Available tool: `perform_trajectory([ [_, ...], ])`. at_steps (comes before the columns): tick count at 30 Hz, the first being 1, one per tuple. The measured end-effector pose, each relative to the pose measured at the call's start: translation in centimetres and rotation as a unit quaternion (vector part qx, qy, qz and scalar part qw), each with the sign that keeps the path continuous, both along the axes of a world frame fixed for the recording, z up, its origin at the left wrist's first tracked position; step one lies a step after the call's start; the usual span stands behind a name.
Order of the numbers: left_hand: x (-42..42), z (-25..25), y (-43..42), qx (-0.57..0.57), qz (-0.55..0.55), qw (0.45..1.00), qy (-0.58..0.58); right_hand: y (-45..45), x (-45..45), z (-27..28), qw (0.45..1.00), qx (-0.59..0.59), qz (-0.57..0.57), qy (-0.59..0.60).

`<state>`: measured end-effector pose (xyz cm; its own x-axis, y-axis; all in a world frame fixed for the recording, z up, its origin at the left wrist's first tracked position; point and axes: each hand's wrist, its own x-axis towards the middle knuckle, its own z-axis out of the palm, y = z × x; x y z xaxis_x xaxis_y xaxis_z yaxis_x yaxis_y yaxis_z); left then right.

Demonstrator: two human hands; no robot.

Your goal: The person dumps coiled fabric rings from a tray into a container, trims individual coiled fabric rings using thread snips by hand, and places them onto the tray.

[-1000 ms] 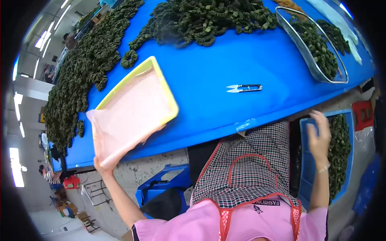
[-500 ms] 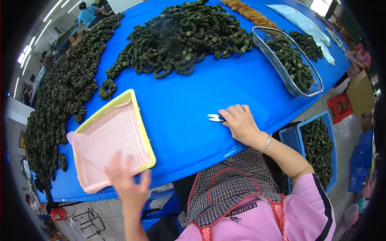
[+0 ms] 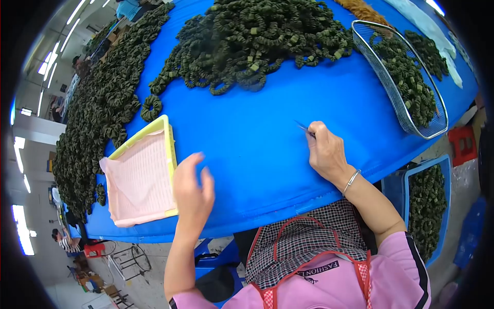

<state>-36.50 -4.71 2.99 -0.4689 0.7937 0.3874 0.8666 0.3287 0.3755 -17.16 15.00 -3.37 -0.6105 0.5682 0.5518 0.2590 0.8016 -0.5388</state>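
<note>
My right hand (image 3: 328,155) is closed around small thread snips (image 3: 305,129), whose thin tips point up and left above the blue table cover. My left hand (image 3: 193,189) is held over the right edge of a yellow tray (image 3: 169,149), thumb and fingers apart with nothing in them. Thin pink sheeting (image 3: 141,180) lines this tray and hangs over its left side. At the back of the table lies a big heap of dark green ruffled scrunchies (image 3: 257,46). One single scrunchie (image 3: 151,108) rests apart, just above the tray.
A wire mesh basket (image 3: 382,85) holding scrunchies stands on the right. Another long pile of scrunchies (image 3: 98,110) runs along the left. Beside my right elbow, a blue crate (image 3: 407,206) of scrunchies stands low. A red stool (image 3: 462,145) and another person (image 3: 128,7) are farther off.
My left hand has moved up and right from over the pink sheeting. My right hand has turned the snips, tips now pointing up-left. The view has shifted, too.
</note>
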Motion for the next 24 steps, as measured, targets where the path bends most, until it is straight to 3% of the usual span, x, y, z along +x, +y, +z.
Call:
perform_trajectory([
  [2, -1.4, -1.7, 5.5, -0.015, -0.059, 0.998, 0.011, 0.3, 0.1, 0.2, 0.999, -0.048, -0.02, 0.008],
  [6, -6.1, -5.8, 15.4, 0.09, -0.014, 0.989, 0.119, 0.7, 0.0, 0.1, 1.0, -0.028, -0.01, 0.002],
  [8, -8.8, -8.5, 17.2, 0.024, 0.022, 0.997, 0.064, 0.8, 0.0, -1.0, 1.0, -0.013, 0.001, -0.004],
  [9, -9.0, -8.9, 17.4, 0.079, -0.01, 0.997, -0.001, 1.2, 0.1, -1.6, 1.0, -0.014, 0.002, -0.011],
  [10, -10.0, -10.0, 17.4, 0.088, 0.001, 0.992, 0.09, 0.9, 0.0, -1.2, 1.0, -0.025, 0.001, -0.005],
  [13, -8.8, -9.4, 16.1, 0.18, 0.015, 0.984, 0.007, 0.8, 0.2, -1.2, 0.999, -0.031, -0.005, -0.01],
  [14, -7.7, -9.7, 15.0, 0.242, 0.062, 0.934, -0.255, 1.0, 0.0, -1.7, 1.0, -0.024, -0.006, -0.005],
  [15, -4.4, -8.0, 14.0, 0.255, 0.075, 0.914, -0.307, 0.9, 0.3, -0.9, 0.999, -0.038, -0.006, -0.009],
  [17, -0.3, -6.9, 11.0, 0.234, -0.033, 0.873, -0.426, 1.0, 1.1, -0.9, 0.998, -0.059, -0.013, -0.002],
  [19, 5.3, -5.0, 9.1, 0.264, -0.036, 0.762, -0.591, 0.9, 1.3, -0.5, 0.988, -0.126, 0.022, 0.082],
  [23, 11.8, -4.2, 6.2, 0.263, -0.102, 0.679, -0.678, -1.9, 0.8, -0.5, 0.952, -0.183, 0.156, 0.189],
  [24, 12.8, -4.3, 5.6, 0.265, -0.114, 0.665, -0.688, -3.8, 1.0, -0.6, 0.916, -0.285, 0.203, 0.195],
])
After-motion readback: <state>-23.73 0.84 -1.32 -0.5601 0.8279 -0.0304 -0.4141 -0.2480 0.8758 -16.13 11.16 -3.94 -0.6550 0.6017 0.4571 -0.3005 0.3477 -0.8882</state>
